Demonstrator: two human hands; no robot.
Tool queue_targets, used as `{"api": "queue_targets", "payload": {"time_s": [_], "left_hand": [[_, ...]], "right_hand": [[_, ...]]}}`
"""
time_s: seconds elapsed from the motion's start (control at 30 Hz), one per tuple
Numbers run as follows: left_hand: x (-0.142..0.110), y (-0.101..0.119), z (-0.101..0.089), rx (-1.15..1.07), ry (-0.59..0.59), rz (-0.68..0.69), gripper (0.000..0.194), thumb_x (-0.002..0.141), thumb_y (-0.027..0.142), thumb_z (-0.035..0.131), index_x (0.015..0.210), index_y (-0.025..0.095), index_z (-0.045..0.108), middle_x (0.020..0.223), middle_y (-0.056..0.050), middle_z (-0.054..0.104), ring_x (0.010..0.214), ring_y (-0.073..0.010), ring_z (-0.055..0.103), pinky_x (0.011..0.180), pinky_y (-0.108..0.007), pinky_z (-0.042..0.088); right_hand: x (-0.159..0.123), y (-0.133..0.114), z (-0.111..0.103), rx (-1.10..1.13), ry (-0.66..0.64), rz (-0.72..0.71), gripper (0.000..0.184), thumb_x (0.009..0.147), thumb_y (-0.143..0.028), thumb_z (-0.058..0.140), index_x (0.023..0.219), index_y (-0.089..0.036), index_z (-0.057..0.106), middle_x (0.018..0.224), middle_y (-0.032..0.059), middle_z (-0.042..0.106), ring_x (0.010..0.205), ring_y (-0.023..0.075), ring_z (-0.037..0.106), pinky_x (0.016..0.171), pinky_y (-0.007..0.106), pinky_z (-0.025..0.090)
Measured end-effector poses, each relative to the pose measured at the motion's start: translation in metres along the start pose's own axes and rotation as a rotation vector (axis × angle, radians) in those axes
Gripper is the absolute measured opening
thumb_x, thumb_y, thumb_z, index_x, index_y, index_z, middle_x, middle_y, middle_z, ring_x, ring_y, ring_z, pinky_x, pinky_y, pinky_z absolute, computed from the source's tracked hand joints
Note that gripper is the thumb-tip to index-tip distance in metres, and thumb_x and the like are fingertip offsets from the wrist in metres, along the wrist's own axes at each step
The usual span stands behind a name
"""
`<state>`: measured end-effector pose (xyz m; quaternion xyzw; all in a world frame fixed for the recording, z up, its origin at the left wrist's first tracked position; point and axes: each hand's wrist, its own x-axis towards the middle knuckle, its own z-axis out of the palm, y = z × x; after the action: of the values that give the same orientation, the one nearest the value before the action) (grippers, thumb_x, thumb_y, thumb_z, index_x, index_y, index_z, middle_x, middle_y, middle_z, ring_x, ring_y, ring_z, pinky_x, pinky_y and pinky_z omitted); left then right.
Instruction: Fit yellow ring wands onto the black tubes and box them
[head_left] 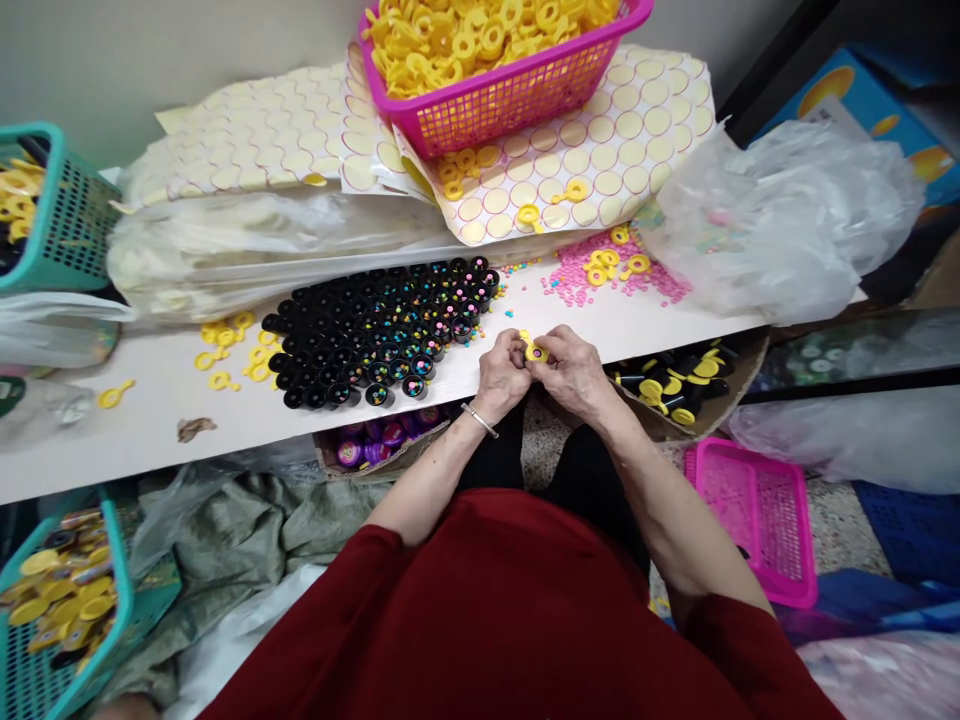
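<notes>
In front of my body, at the table's edge, my left hand and my right hand meet with fingers closed around a small yellow ring-shaped cap. A tab of the cap shows between the fingertips; whatever lies under it is hidden by my hands. Left of them stands a block of small black cups, packed in rows. Those on the right side hold coloured beads; several at the left look dark inside. Pink beads lie scattered behind my hands, with several yellow caps among them.
A pink basket full of yellow caps stands on printed sheets at the back. Plastic bags bulge at the right. Below the table edge sits a box of yellow-capped black pieces. Teal baskets flank the left.
</notes>
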<state>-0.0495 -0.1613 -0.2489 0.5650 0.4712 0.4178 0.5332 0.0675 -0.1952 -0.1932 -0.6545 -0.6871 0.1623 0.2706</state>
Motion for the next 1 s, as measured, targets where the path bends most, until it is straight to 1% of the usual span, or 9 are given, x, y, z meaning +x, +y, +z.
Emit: {"api": "queue_targets", "payload": {"time_s": [0.17,0.23,0.3,0.47,0.57,0.63,0.77,0.9,1.0], "left_hand": [[0.001,0.013,-0.009,-0.262,-0.009,-0.152,0.033,0.060,0.021,0.065,0.091,0.014,0.060,0.077,-0.001,0.062,0.058,-0.0070,0.051,0.052,-0.020,0.037],[0.000,0.016,-0.008,-0.269,0.011,-0.171,0.023,0.065,0.031,0.064,0.080,0.013,0.064,0.070,-0.001,0.061,0.057,-0.0082,0.051,0.052,-0.021,0.037],[-0.001,0.017,-0.003,-0.212,0.021,-0.129,0.027,0.069,0.040,0.065,0.068,0.013,0.065,0.065,-0.001,0.060,0.060,-0.0099,0.053,0.057,-0.022,0.040],[-0.003,0.014,0.004,-0.107,0.046,-0.060,0.032,0.075,0.044,0.063,0.063,0.014,0.067,0.067,-0.002,0.062,0.068,-0.0116,0.055,0.064,-0.023,0.041],[-0.004,0.015,0.003,-0.061,0.041,-0.067,0.032,0.077,0.043,0.060,0.064,0.014,0.067,0.067,-0.001,0.061,0.062,-0.0096,0.052,0.060,-0.022,0.039],[-0.004,0.017,0.003,-0.036,0.040,-0.058,0.031,0.078,0.041,0.060,0.065,0.014,0.066,0.067,0.000,0.060,0.060,-0.0086,0.050,0.059,-0.021,0.038],[-0.006,0.019,0.004,-0.028,0.062,-0.044,0.028,0.076,0.038,0.061,0.063,0.014,0.064,0.065,0.001,0.058,0.061,-0.0076,0.050,0.059,-0.019,0.039],[-0.006,0.020,0.008,-0.155,0.076,-0.181,0.030,0.072,0.042,0.064,0.065,0.013,0.062,0.063,0.002,0.056,0.052,-0.0059,0.047,0.047,-0.018,0.036],[-0.004,0.023,0.009,-0.239,0.061,-0.264,0.033,0.067,0.044,0.068,0.063,0.013,0.060,0.056,0.003,0.053,0.044,-0.0054,0.044,0.041,-0.018,0.033]], "right_hand": [[0.002,0.001,0.000,0.041,-0.024,-0.003,0.015,0.075,-0.021,0.054,0.079,-0.016,0.067,0.080,0.0044,0.052,0.065,0.0152,0.050,0.061,0.029,0.040],[0.001,0.002,0.003,0.121,0.012,0.009,0.014,0.074,-0.020,0.055,0.079,-0.016,0.067,0.078,0.0031,0.051,0.064,0.0141,0.050,0.061,0.028,0.041],[-0.002,0.003,0.007,0.251,0.082,0.058,0.015,0.073,-0.021,0.056,0.081,-0.017,0.068,0.077,0.0016,0.051,0.064,0.0127,0.049,0.061,0.028,0.042],[-0.013,0.000,0.020,0.738,0.200,0.285,0.027,0.064,-0.030,0.069,0.088,-0.019,0.068,0.084,0.0002,0.057,0.060,0.0088,0.051,0.054,0.025,0.046],[-0.014,-0.006,0.029,1.037,0.241,0.496,0.037,0.065,-0.045,0.070,0.090,-0.018,0.066,0.069,-0.0014,0.059,0.050,0.0082,0.051,0.044,0.021,0.043],[-0.011,-0.010,0.034,1.150,0.298,0.613,0.041,0.068,-0.054,0.065,0.084,-0.016,0.064,0.055,-0.0033,0.055,0.043,0.0077,0.049,0.038,0.019,0.041],[-0.005,-0.015,0.038,1.203,0.352,0.715,0.040,0.064,-0.053,0.068,0.073,-0.015,0.061,0.048,-0.0044,0.053,0.036,0.0060,0.046,0.032,0.017,0.038],[-0.002,-0.009,0.037,1.280,0.276,0.757,0.032,0.062,-0.045,0.071,0.071,-0.016,0.061,0.046,-0.0048,0.054,0.036,0.0076,0.048,0.036,0.020,0.044],[-0.001,-0.006,0.040,1.228,0.329,0.716,0.027,0.062,-0.041,0.070,0.069,-0.017,0.061,0.048,-0.0049,0.054,0.035,0.0080,0.046,0.037,0.023,0.044]]}}
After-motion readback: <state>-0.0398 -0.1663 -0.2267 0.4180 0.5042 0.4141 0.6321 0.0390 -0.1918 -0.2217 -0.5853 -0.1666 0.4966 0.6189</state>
